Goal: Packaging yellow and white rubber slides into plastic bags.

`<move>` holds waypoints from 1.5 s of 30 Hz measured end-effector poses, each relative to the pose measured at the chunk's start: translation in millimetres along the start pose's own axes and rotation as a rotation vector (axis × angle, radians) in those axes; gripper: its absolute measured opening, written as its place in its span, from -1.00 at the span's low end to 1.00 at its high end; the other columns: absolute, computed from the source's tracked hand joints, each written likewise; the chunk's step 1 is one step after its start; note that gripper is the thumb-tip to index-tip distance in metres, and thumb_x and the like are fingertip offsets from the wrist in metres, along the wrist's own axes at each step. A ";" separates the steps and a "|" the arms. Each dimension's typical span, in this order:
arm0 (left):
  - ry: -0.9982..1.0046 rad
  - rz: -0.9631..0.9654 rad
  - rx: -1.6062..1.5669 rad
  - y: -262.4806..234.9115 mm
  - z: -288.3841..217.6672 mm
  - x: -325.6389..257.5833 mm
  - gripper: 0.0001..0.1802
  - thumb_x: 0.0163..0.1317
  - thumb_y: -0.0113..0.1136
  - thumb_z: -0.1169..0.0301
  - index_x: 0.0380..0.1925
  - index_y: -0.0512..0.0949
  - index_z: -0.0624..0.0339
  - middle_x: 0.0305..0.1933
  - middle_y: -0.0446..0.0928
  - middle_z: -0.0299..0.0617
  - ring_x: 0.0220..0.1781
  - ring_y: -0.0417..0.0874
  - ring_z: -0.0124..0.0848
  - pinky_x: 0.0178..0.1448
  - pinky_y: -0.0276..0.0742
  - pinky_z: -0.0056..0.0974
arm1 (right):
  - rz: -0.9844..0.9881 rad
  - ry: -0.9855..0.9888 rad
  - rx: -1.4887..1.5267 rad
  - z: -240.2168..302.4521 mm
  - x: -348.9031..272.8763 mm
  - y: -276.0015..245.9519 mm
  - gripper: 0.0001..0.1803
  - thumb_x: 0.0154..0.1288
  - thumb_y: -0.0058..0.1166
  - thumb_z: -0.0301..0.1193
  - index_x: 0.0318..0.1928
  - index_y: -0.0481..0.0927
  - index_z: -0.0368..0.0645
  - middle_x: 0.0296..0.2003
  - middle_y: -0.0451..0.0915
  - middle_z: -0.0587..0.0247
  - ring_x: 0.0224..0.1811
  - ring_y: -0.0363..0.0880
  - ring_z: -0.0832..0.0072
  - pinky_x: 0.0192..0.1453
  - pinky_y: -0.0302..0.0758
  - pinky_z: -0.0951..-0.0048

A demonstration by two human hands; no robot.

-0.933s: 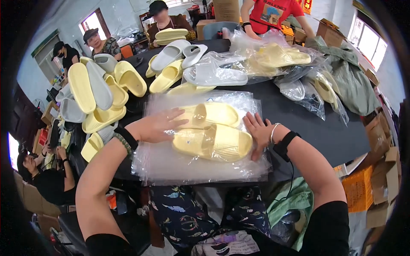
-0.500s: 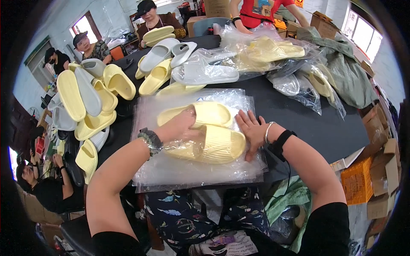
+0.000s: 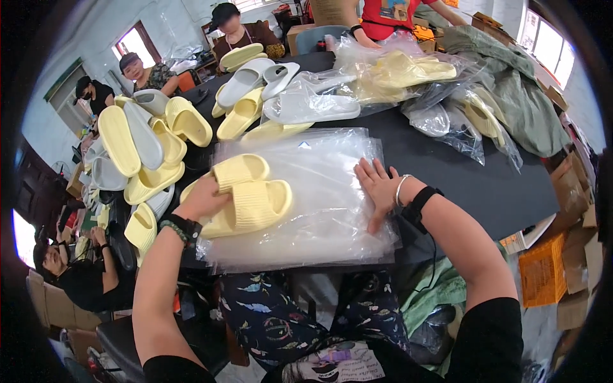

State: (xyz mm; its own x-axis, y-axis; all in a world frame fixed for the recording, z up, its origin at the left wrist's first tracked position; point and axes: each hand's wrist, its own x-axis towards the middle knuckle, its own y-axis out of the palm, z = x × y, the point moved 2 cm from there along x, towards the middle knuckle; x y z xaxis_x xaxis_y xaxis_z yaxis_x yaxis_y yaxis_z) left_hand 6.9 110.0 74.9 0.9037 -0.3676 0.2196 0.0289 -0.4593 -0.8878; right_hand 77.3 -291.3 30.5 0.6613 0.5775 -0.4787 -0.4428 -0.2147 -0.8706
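Note:
A pair of pale yellow slide slippers (image 3: 260,207) lies side by side over the left part of a stack of clear plastic bags (image 3: 329,220), toes pointing right. My left hand (image 3: 203,199) is closed around the two slippers near their heel ends, its fingertips partly hidden by the footbeds and straps. At the stack's right edge, my right hand (image 3: 378,190) presses down flat on the bags with its fingers spread. Both wrists wear dark bands.
Loose yellow and grey slippers (image 3: 148,137) are heaped on the left of the black table (image 3: 460,185). Bagged slippers (image 3: 408,70) lie across the back, beside a green sack (image 3: 517,96). An orange crate (image 3: 541,271) stands at right. Several people work around the table.
My left hand has drawn the slippers leftward, from beneath the shiny plastic in the middle to the stack's left side. My right hand stays spread on the right edge.

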 end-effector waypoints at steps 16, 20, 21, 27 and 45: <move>-0.561 -0.534 0.196 -163.4 -104.4 -70.2 -0.77 0.20 0.14 0.45 -0.19 0.62 0.34 -0.31 0.65 -0.08 -0.33 0.64 -0.36 -0.20 0.51 -0.30 | -0.003 0.013 -0.041 -2.7 1.2 -1.8 0.76 -0.58 0.48 0.30 0.49 -0.42 -0.19 0.51 -0.47 -0.07 0.55 -0.56 -0.05 0.52 -0.29 -0.19; -0.322 -0.362 0.069 -133.2 -134.9 -32.5 -0.73 0.18 0.16 0.34 -0.24 0.63 0.31 -0.38 0.64 0.02 -0.39 0.68 -0.25 -0.30 0.53 -0.22 | -0.030 -0.028 -0.056 14.0 7.2 -6.8 0.73 -0.55 0.50 0.26 0.49 -0.41 -0.22 0.51 -0.45 -0.09 0.56 -0.53 -0.06 0.52 -0.26 -0.20; -0.338 -0.305 0.126 -114.3 -110.9 -25.0 -0.70 0.13 0.18 0.28 -0.28 0.63 0.31 -0.35 0.62 0.11 -0.40 0.67 -0.12 -0.30 0.52 -0.16 | -0.038 -0.022 -0.053 17.5 5.6 -9.2 0.73 -0.54 0.50 0.26 0.48 -0.40 -0.24 0.51 -0.43 -0.09 0.56 -0.51 -0.06 0.52 -0.25 -0.20; 0.025 -0.247 0.054 48.9 -126.2 42.6 -0.54 0.10 0.20 0.11 -0.44 0.61 0.42 -0.35 0.58 0.26 -0.27 0.64 0.04 -0.15 0.53 -0.02 | 0.222 -0.067 0.058 2.5 13.8 1.0 0.66 -0.58 0.49 0.30 0.50 -0.17 -0.21 0.51 -0.28 -0.15 0.56 -0.50 -0.07 0.51 -0.33 -0.21; -0.704 -0.080 0.306 14.9 8.3 -39.9 -0.48 0.05 0.25 -0.02 -0.49 0.64 0.34 -0.43 0.61 0.14 -0.30 0.65 0.04 -0.18 0.55 -0.02 | -0.034 0.008 0.006 5.5 4.8 -0.9 0.78 -0.62 0.49 0.30 0.48 -0.42 -0.25 0.51 -0.47 -0.13 0.55 -0.54 -0.07 0.51 -0.26 -0.21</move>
State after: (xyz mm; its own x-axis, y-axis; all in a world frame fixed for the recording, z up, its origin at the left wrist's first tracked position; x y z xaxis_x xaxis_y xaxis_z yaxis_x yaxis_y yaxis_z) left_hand -25.2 124.5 49.6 0.9496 0.3056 0.0701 0.1301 -0.1809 -0.9749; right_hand 77.6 -284.1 29.6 0.6812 0.5779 -0.4494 -0.4235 -0.1897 -0.8858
